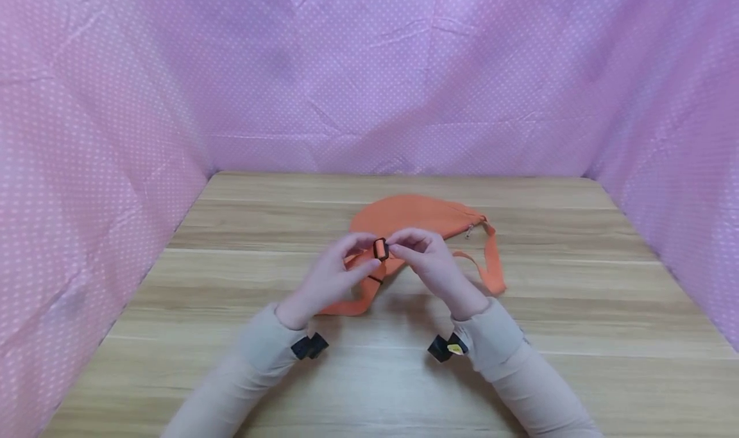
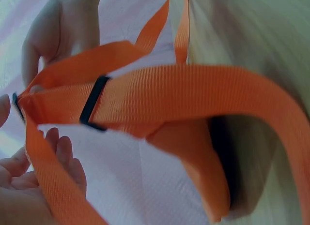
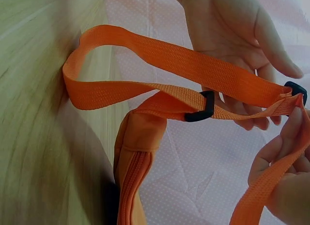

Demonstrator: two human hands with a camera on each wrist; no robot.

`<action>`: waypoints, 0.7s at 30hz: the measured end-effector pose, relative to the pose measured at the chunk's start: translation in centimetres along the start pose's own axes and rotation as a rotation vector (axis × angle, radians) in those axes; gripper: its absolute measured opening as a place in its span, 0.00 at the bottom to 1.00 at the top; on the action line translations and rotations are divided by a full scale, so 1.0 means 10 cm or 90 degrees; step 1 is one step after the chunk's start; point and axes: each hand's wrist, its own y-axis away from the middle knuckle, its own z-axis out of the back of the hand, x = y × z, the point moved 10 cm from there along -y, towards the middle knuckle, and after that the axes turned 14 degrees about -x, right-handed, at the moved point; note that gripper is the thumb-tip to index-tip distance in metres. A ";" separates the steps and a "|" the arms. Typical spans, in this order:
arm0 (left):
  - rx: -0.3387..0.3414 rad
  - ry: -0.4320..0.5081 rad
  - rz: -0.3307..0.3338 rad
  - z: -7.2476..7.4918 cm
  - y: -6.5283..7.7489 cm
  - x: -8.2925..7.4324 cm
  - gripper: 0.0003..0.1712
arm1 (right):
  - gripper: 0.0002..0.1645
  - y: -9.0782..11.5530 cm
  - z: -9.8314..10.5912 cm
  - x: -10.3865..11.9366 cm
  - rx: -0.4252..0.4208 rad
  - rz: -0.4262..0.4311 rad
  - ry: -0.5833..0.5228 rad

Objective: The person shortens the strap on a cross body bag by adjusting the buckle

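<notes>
An orange waist bag [image 1: 412,213] lies on the table, its webbing strap [image 2: 203,89] looping up toward me. Between my hands a black slide buckle [image 1: 381,249] is held up with orange webbing through it. My left hand [image 1: 337,271] grips the buckle's left side, thumb below and forefinger above. From the other side my right hand [image 1: 430,261] pinches the strap right at the buckle, thumb against forefinger; the right wrist view shows the webbing bunched there. Lower along the strap sits a second black ring [image 3: 203,106]. The fingertips are partly hidden behind webbing.
The wood-grain table [image 1: 577,310] stretches out on all sides of the bag. A further strap loop [image 1: 493,265] lies to the bag's right, near a zipper pull [image 1: 469,231]. Pink dotted cloth [image 1: 404,72] hangs behind and along both sides.
</notes>
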 end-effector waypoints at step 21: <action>-0.113 0.031 -0.032 0.06 0.03 -0.02 0.16 | 0.19 0.02 0.01 -0.05 0.016 0.003 0.004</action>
